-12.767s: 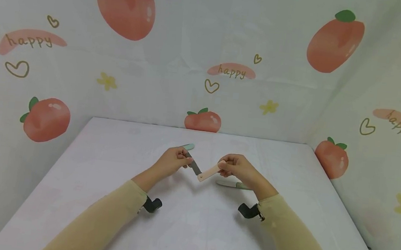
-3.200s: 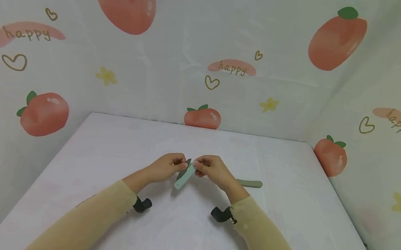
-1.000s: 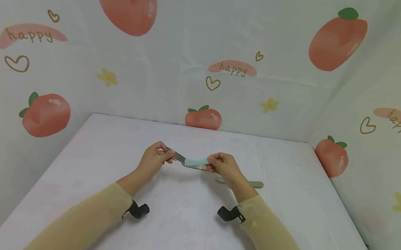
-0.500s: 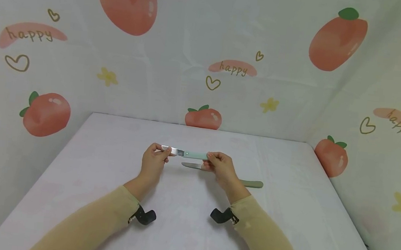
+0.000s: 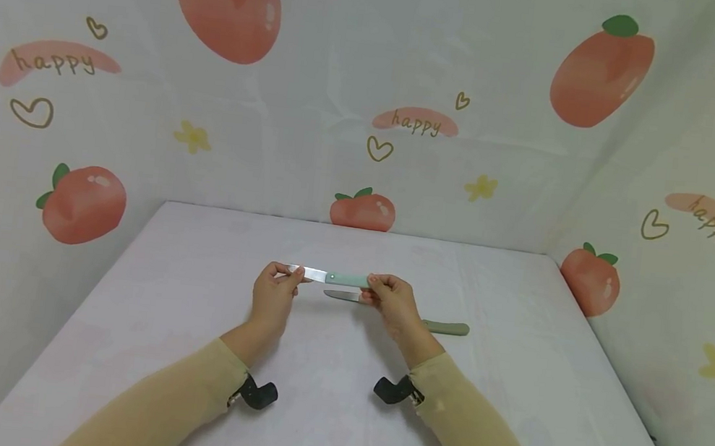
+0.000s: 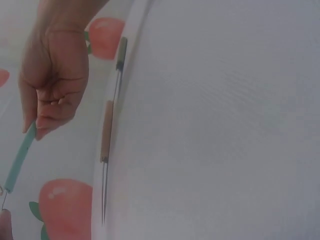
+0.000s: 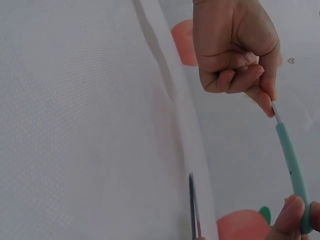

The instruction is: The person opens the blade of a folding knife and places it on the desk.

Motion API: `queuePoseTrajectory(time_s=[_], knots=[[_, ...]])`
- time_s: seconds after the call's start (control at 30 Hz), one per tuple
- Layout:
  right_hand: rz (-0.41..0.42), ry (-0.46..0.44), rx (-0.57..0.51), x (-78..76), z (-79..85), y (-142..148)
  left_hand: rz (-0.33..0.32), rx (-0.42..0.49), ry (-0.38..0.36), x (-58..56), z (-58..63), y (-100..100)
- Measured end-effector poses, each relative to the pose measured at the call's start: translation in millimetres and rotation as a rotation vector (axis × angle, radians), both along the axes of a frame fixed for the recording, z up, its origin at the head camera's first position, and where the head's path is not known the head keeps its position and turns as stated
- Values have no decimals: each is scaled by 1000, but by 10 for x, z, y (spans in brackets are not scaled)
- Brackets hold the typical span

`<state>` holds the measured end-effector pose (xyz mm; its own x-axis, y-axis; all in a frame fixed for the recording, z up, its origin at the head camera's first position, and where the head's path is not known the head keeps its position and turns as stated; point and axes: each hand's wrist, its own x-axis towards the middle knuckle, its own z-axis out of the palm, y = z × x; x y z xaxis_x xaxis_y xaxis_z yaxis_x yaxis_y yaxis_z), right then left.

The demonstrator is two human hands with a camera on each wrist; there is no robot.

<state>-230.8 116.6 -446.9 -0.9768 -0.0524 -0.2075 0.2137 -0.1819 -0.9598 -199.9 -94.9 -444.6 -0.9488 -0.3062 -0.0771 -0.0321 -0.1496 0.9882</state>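
Note:
Above the table, both hands hold a mint-handled folding knife (image 5: 348,279) level, its blade swung out in line with the handle. My left hand (image 5: 272,305) pinches the blade towards its tip between thumb and fingers. At the other side, my right hand (image 5: 397,308) pinches the butt of the handle (image 7: 294,162). A pink-handled folding knife (image 6: 107,131) lies on the table with its blade out; in the head view the right hand covers most of its handle. Beyond the right wrist, an olive-green folding knife (image 5: 447,328) lies partly hidden, its blade out in the left wrist view.
The white table (image 5: 318,408) spreads around the hands. Behind and beside it hang white cloth walls (image 5: 310,174) printed with red fruit, hearts and flowers. A black wrist camera (image 5: 257,392) sits at the left cuff, another black wrist camera (image 5: 393,391) at the right.
Earlier the hands held the half-folded pink-handled knife, which now lies on the table. The mint-handled knife's blade was folded in, then angled; it now stands straight, hardly moving over the last half second.

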Motion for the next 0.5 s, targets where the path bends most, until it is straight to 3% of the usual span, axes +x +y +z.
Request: queuePoseTrajectory(time_s=[0.37,0.5], knots=[[37,89,38,47,13,11,-103,-69,-108,-13,-32,-164],[67,113,149,64,15,23,-115,-103,-149,-5,-28,-252]])
